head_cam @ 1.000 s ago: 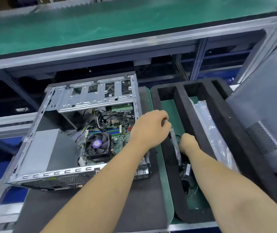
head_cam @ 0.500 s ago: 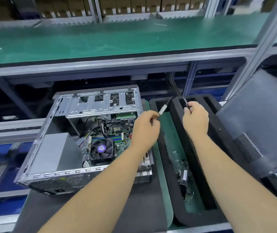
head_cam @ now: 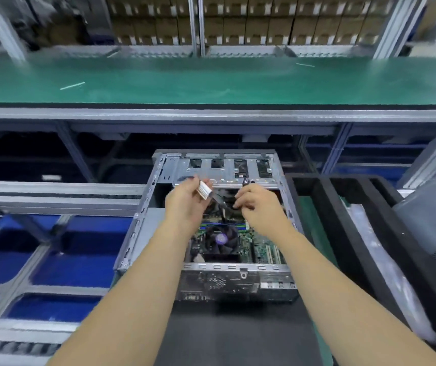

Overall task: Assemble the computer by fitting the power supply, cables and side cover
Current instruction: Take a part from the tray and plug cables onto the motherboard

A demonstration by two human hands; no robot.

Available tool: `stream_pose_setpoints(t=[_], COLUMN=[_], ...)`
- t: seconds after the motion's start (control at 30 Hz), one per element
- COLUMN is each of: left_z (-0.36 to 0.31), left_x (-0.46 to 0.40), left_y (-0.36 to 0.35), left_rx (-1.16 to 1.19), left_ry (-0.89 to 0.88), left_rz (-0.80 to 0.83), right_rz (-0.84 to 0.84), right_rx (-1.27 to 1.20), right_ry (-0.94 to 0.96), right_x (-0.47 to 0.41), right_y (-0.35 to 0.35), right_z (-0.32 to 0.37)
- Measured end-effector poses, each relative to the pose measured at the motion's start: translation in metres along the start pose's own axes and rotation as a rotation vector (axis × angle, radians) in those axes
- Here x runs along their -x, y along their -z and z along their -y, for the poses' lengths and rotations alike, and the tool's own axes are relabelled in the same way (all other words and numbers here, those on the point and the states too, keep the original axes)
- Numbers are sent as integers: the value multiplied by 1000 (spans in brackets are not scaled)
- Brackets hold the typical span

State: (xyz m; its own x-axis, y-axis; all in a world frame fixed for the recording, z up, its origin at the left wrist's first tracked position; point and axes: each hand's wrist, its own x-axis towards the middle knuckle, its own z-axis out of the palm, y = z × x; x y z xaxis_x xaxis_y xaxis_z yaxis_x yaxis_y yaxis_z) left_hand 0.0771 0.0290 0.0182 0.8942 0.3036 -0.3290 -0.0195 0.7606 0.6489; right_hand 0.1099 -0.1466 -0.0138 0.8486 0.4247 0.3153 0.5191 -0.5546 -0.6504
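Both hands are up over the open computer case (head_cam: 158, 207), which sits in the middle of the frame on a dark mat (head_cam: 238, 334) with its side off. The left hand (head_cam: 185, 204) has its fingers curled round one end of a thin black cable (head_cam: 219, 204), pinching it right by the white label tag (head_cam: 205, 190) that sticks up from the fingertips. The right hand (head_cam: 257, 204) is just beside it, fingers curled and pinching the other stretch of the same cable, with a small dark connector end poking up above the knuckles near the drive bay bracket (head_cam: 227, 167) at the top of the case. So the cable is hanging between the two hands, above the motherboard (head_cam: 261, 249), not plugged in anywhere I can make out. Lower middle of the case you can see the CPU cooler fan (head_cam: 220, 240) with its purple hub sticker. To the right of the case there's a black foam tray (head_cam: 343, 233), and a clear plastic bag (head_cam: 385, 273) lying in one of its slots. Far right edge is a grey side cover (head_cam: 433, 220) leaning up, well apart from the case. Across the top runs a green conveyor belt (head_cam: 211, 80), kinda blurry.
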Motion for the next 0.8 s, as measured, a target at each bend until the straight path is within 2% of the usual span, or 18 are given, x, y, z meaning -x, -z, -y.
stream_pose_setpoints(t=[0.07,0.2,0.27,0.37,0.5,0.7,0.8], left_z=[-2,18,29,40,53,57,58], left_x=[-1,-1,-3,-4,-7,-12,-10], left_y=[12,22,21,17,18,17,16], left_rx=[-112,-567,-750,-965,-1057,-880,-728], left_ry=[-4,12,-6,-99,-189,-124,-18], left_rz=[-8,50,89,162,261,237,283], right_rz=[26,-138,-191,-241,-400,-361,-359], right_rx=[-159,-735,-897,-1010,-1244,-1250,-829], right_ry=[-222,-540,-609,-644,-715,-787,-777], right_x=[3,-1,-1,1,1,-1,-3], right_y=[-14,-23,-27,-29,-22,-27,-35], right_z=[0,6,11,10,2,-3,-8])
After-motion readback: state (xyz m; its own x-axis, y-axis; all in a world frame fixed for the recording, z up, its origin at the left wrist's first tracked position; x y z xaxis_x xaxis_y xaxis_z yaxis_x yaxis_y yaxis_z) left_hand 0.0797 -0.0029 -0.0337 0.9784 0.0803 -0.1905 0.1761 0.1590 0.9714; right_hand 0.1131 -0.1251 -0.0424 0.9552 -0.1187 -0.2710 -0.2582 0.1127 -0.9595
